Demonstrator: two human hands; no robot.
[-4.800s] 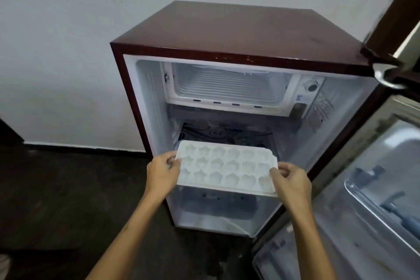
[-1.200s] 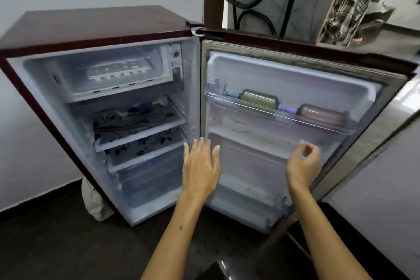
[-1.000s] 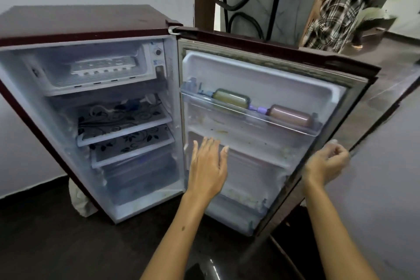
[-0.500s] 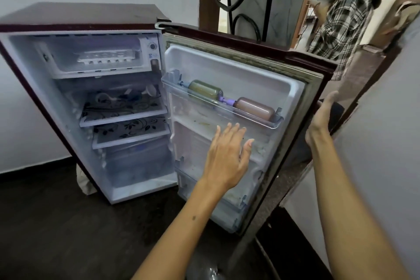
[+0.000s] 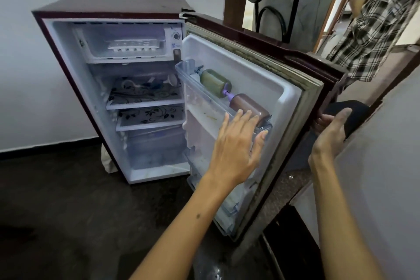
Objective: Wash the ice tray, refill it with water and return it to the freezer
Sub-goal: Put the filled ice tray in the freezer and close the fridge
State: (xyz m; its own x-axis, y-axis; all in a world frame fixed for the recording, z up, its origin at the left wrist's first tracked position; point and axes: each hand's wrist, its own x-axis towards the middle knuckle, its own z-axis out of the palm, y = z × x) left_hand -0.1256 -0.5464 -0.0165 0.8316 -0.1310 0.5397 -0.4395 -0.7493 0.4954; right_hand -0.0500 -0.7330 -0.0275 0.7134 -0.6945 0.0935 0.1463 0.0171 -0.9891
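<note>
Small fridge [image 5: 109, 7] with door open, ice tray stowed in the freezer compartment

The ice tray [image 5: 134, 44] lies flat inside the freezer compartment [image 5: 127, 58] at top. The left hand [image 5: 236, 150], fingers straight and spread, holds nothing, hovering before the door's inner shelf [image 5: 188, 68] beside the brown bottle [image 5: 250, 104]. The right hand [image 5: 331, 134] cups the outer edge of the door [image 5: 309, 98]; its fingertips are hidden
</note>
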